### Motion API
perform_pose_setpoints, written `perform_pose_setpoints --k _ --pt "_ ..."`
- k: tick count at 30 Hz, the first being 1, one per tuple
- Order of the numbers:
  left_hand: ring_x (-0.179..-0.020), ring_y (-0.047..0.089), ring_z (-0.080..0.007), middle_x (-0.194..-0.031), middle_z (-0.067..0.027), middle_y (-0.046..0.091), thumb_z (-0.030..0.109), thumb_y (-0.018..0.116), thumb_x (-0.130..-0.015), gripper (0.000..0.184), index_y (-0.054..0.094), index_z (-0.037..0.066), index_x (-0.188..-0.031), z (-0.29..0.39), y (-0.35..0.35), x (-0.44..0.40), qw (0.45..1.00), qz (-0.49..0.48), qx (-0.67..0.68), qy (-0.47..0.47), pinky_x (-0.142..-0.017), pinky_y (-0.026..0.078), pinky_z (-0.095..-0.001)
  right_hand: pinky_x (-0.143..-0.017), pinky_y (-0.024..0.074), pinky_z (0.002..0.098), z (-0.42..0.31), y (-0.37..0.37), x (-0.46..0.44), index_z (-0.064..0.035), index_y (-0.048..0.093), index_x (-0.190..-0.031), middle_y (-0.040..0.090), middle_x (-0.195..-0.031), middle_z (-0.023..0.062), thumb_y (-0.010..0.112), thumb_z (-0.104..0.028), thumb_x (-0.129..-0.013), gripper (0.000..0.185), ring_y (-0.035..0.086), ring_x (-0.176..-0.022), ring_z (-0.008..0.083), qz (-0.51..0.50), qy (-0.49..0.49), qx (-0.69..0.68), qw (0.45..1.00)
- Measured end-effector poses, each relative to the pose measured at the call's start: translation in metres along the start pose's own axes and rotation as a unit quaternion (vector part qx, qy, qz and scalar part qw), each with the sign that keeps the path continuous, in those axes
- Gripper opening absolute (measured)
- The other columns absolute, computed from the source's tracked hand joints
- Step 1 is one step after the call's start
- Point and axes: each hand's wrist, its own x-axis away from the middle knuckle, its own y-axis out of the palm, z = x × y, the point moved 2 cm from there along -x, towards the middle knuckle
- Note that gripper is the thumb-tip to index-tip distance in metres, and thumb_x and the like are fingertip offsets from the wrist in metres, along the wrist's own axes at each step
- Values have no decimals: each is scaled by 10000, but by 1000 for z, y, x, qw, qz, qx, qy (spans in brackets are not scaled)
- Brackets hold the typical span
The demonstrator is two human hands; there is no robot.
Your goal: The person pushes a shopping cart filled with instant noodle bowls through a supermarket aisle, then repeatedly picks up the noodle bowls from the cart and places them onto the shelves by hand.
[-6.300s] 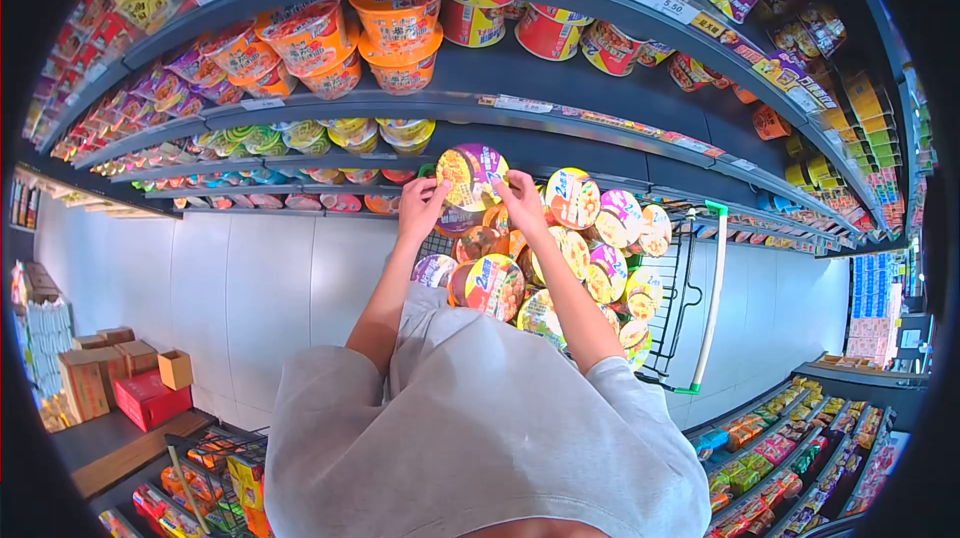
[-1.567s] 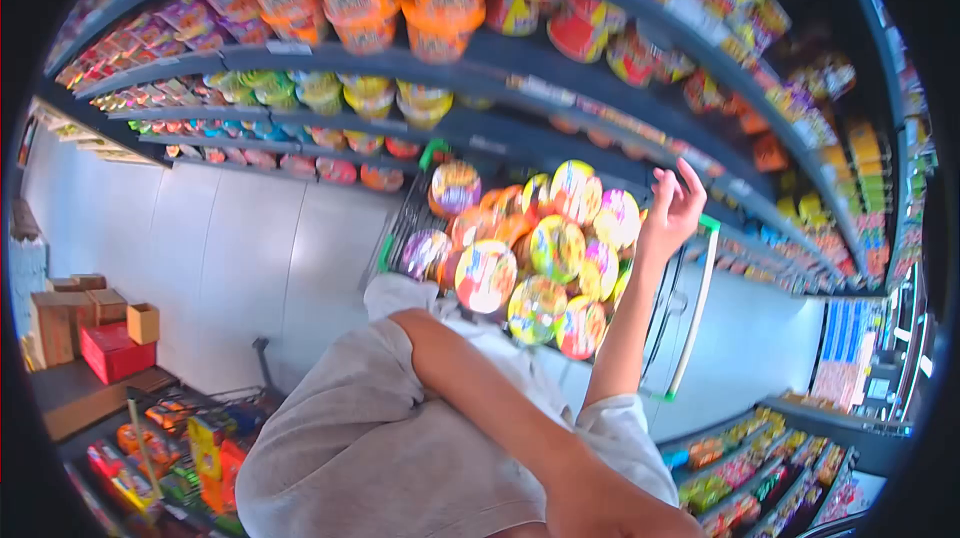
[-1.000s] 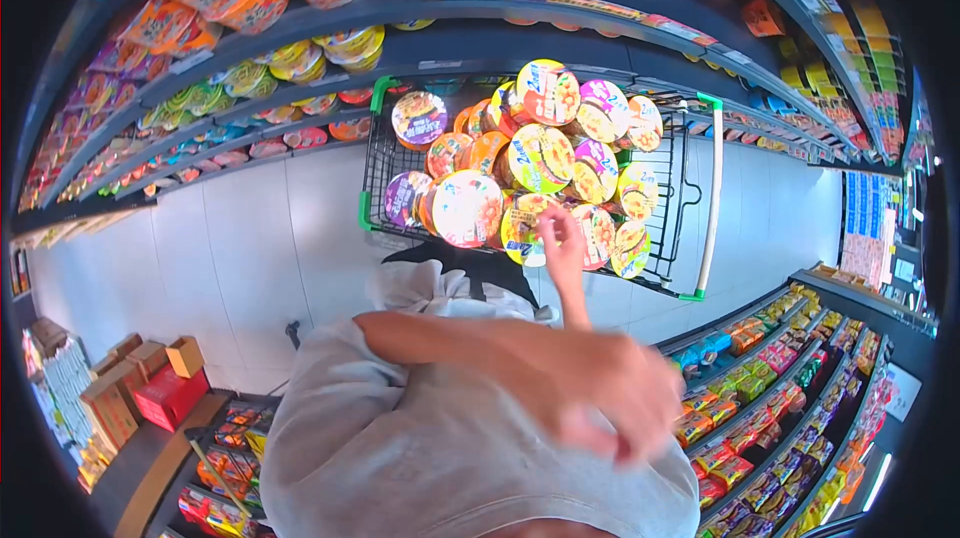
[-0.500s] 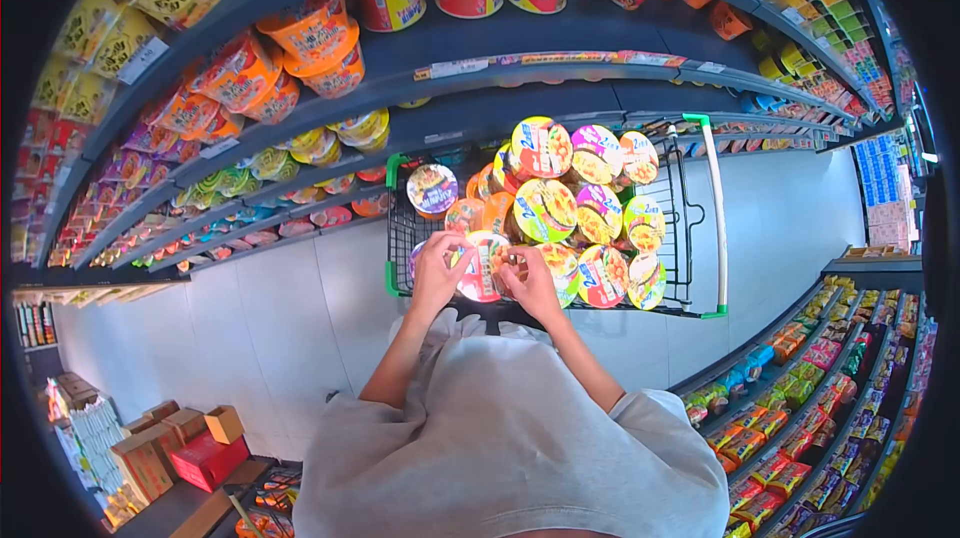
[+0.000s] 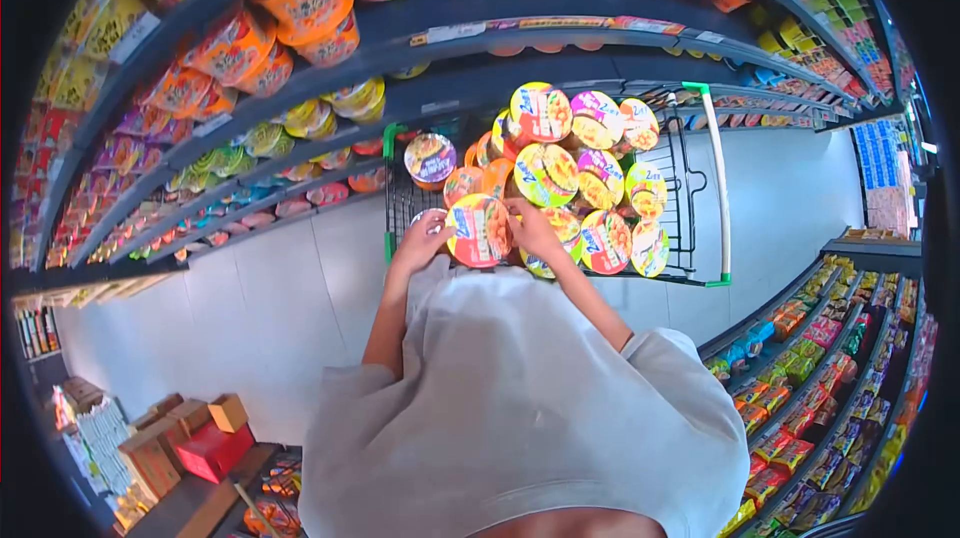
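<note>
An instant noodle cup (image 5: 480,230) with a red and yellow lid is between my two hands, at the near side of the shopping cart (image 5: 392,200). My left hand (image 5: 425,241) has its fingers bent against the cup's left edge. My right hand (image 5: 535,230) grips the right edge, its fingertips partly hidden. Beyond them, several more noodle cups are heaped in the cart, among them a yellow-green one (image 5: 547,175) and a red one (image 5: 541,113). A purple-sided cup (image 5: 430,159) stands apart at the cart's left end.
Shelves of noodle tubs (image 5: 311,16) run along the far side, close behind the cart. Low racks of packets (image 5: 800,363) slope along the right. Cardboard boxes (image 5: 150,458) and a red box (image 5: 215,452) lie at lower left. The cart's white handle (image 5: 719,183) is on the right.
The noodle cup between my hands now shows its whole lid, less covered by the fingers. My left hand has shifted left and down. The camera view has tilted slightly.
</note>
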Motion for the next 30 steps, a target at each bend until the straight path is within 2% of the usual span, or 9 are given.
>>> perform_pose_setpoints --k 3,6,8,11,14,17,20,24,30 --pt "-953 638 -140 -1105 -93 655 285 654 -940 423 548 18 -1251 6 -8 0 993 -18 75 -83 -763 536 -280 -674 554 382 -30 -16 6 1 578 -1199 685 -883 168 546 -201 -948 324 701 -664 283 -32 106 -81 991" --pt "-833 624 -94 -1068 -63 652 367 581 -977 444 541 33 -1267 21 -16 -2 987 -2 56 -149 -627 521 -245 -594 548 323 -21 -14 1 4 563 -1210 668 -811 122 567 -235 -950 353 680 -574 174 -64 115 -102 986" --pt "-698 607 -65 -989 -41 668 434 538 -985 486 560 22 -1241 25 -15 -7 986 53 31 -154 -506 468 -200 -559 544 311 -23 -12 -4 14 547 -1221 656 -781 104 574 -233 -952 366 682 -582 176 -86 117 -119 982" --pt "-695 601 -52 -951 -32 669 517 474 -989 545 584 34 -1216 26 -18 -17 982 57 8 -181 -486 466 -203 -522 545 288 -33 -8 -8 7 521 -1263 647 -852 102 571 -253 -973 392 680 -613 163 -121 142 -123 975" --pt "-810 643 -101 -1004 -65 686 539 445 -993 581 597 34 -1238 19 -26 -27 976 5 29 -214 -626 527 -256 -505 560 280 -37 5 -11 21 509 -1228 643 -849 94 577 -266 -985 383 693 -653 160 -135 154 -154 967" --pt "-972 647 -160 -1087 -108 691 550 428 -998 625 586 16 -1280 25 -26 -29 995 6 -11 -96 -842 514 -306 -522 571 278 -39 11 -15 35 536 -1113 632 -761 68 599 -285 -978 354 695 -641 162 -184 161 -208 947" --pt "-1073 627 -169 -1164 -119 679 600 378 -996 709 560 -9 -1311 48 -28 -22 984 -68 -25 -163 -986 445 -285 -519 575 272 -55 7 -11 24 561 -1045 631 -743 67 621 -315 -966 353 683 -593 158 -207 235 -258 914" --pt "-1132 592 -146 -1278 -112 622 643 338 -989 743 554 19 -1329 51 -29 -23 977 -101 68 -176 -1005 435 -281 -500 576 263 -50 8 -13 7 574 -995 623 -684 61 588 -396 -973 404 670 -545 162 -192 286 -276 897" --pt "-1228 532 -164 -1386 -95 538 656 333 -985 758 413 60 -1446 93 -38 -18 968 -104 173 -146 -1036 424 -364 -355 413 251 -58 -3 -20 -9 538 -952 612 -629 91 561 -428 -982 420 593 -448 156 -167 279 -384 864"
